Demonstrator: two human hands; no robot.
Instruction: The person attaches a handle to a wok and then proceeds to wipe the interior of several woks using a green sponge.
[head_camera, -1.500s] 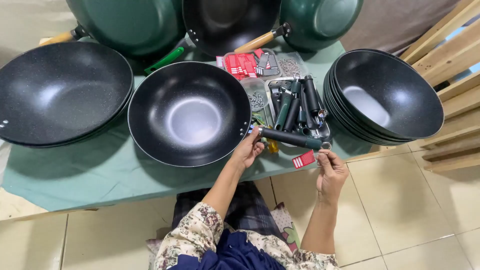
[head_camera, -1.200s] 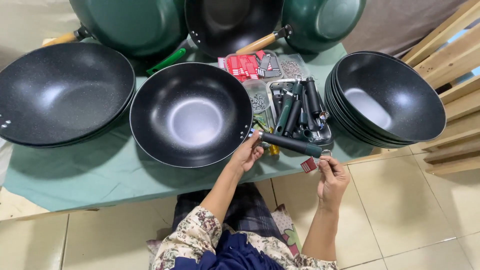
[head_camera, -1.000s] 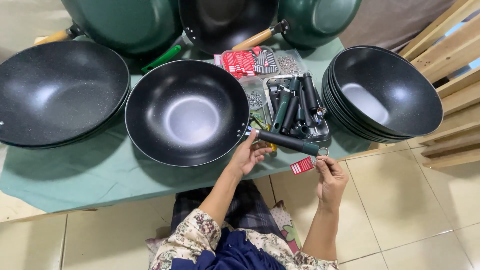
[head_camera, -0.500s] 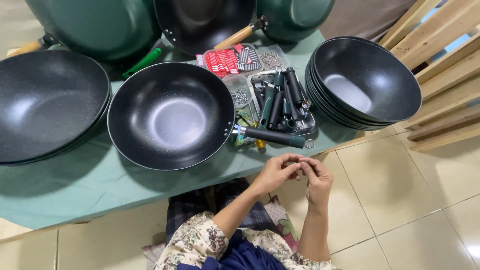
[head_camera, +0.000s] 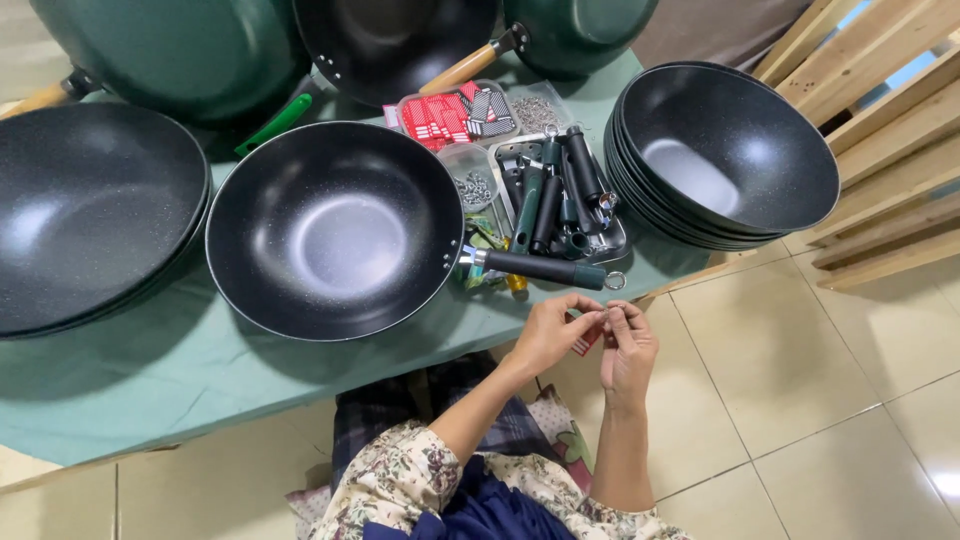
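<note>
Am pinching small red tag (head_camera: 588, 340) between left hand (head_camera: 550, 330) and right hand (head_camera: 630, 345) fingertips, fingers closing tight, just below wok handle (head_camera: 545, 268).

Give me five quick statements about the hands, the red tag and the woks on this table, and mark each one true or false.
1. Both hands pinch a small red tag between their fingertips. True.
2. The left hand grips the wok handle. False: it is off the handle, meeting the right hand below the table edge.
3. The middle wok is full of screws. False: it is empty.
4. A stack of dark woks sits at the table's right end. True.
5. The table cover is red. False: it is pale green.
</note>
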